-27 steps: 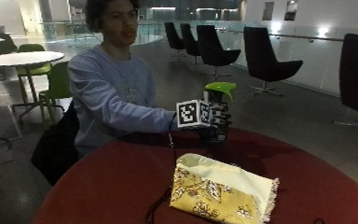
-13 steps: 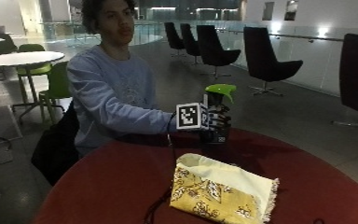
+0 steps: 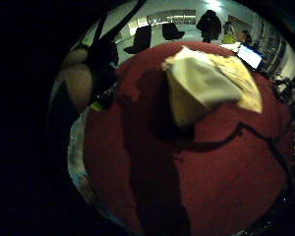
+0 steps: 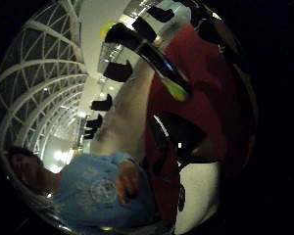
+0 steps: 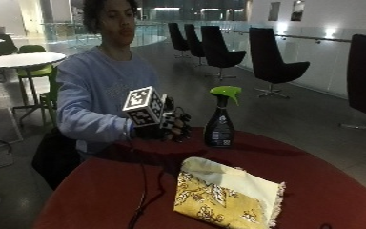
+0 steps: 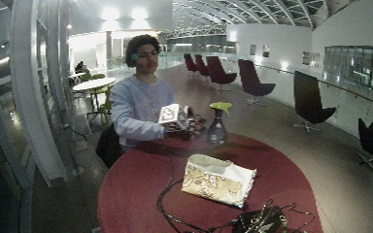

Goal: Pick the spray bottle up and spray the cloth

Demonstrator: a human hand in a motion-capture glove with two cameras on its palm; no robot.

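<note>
A dark spray bottle (image 5: 220,125) with a green trigger head stands upright near the far edge of the round red table (image 5: 335,191). My gloved right hand (image 5: 173,127) hovers just left of it, apart from it, fingers loosely curled and holding nothing. A folded yellow patterned cloth (image 5: 227,196) with a pale inner side lies flat nearer the front, right of centre. In the wide view the bottle (image 6: 217,127), hand (image 6: 190,127) and cloth (image 6: 217,179) stand the same way. The little finger side palm view looks across the table at the cloth (image 3: 211,83). The thumb side palm view shows the bottle (image 4: 152,54).
Black cables (image 5: 144,191) trail across the table from the hand toward the front edge. A dark bundle of wires (image 6: 259,222) lies at the near rim. The person's bare hand (image 4: 127,183) rests by their lap. Black chairs (image 5: 269,62) stand behind the table.
My right hand has drawn back from the spray bottle toward the person, leaving a gap. The bottle and the cloth have not moved.
</note>
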